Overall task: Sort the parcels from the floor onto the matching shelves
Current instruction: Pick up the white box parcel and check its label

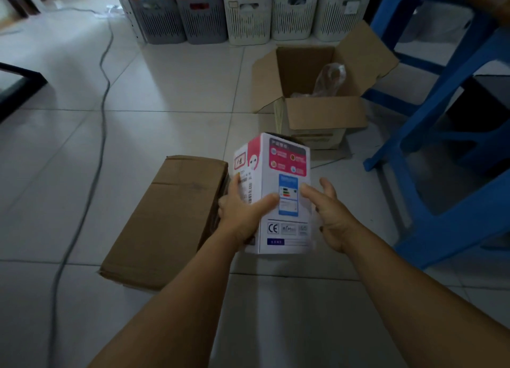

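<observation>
Dim light; pale tiled floor (171,75), blue stool (447,152), grey cable (103,97).

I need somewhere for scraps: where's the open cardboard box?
On the floor, upper right of centre: open cardboard box, between the blue stool and the basket row.

Cardboard boxes (165,218) on tiled floor (171,91)

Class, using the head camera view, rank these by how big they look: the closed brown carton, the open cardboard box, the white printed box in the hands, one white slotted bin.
1. closed brown carton
2. open cardboard box, close behind it
3. white printed box, though it sits nearest the camera
4. white slotted bin, farthest away and cropped, so unsure
</observation>
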The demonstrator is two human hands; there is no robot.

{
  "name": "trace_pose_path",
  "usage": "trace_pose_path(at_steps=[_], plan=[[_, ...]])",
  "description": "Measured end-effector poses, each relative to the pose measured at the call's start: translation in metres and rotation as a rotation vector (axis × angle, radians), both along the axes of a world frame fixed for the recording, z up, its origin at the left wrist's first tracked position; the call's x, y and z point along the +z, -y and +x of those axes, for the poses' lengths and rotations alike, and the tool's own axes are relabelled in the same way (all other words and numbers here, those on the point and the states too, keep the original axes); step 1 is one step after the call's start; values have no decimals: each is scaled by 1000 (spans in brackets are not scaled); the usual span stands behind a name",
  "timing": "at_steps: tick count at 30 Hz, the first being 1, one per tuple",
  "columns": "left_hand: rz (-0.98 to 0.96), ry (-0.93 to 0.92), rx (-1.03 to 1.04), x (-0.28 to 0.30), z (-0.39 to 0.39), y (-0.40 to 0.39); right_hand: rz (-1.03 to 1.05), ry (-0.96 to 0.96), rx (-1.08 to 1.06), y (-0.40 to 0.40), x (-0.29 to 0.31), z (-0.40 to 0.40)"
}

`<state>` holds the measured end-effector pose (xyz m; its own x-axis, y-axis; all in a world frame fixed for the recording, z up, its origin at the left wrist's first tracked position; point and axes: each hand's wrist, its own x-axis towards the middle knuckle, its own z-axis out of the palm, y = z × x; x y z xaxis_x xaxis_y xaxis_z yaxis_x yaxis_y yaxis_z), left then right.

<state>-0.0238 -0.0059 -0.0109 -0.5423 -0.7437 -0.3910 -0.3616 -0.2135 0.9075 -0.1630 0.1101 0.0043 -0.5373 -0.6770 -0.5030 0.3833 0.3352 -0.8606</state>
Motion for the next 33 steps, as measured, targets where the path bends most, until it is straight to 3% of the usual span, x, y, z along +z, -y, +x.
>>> trace_pose_path(at_steps=[4,10,13,20,27,33], plan=[[-280,318,-6,12,-7,-9,24,-154,15,16,8,6],[-470,395,-101,23,-22,-26,32,-172,-10,27,4,21],[-502,329,-194,24,-25,-31,1,-100,-63,22,7,14],[-267,-137,-129,38,-21,-8,-74,-57,-152,4,9,-11],[41,-223,-80,39,-16,-3,8,2,-212,-3,15,-20],[194,-254,-161,26,-4,3,81,-129,-118,2,22,-15]])
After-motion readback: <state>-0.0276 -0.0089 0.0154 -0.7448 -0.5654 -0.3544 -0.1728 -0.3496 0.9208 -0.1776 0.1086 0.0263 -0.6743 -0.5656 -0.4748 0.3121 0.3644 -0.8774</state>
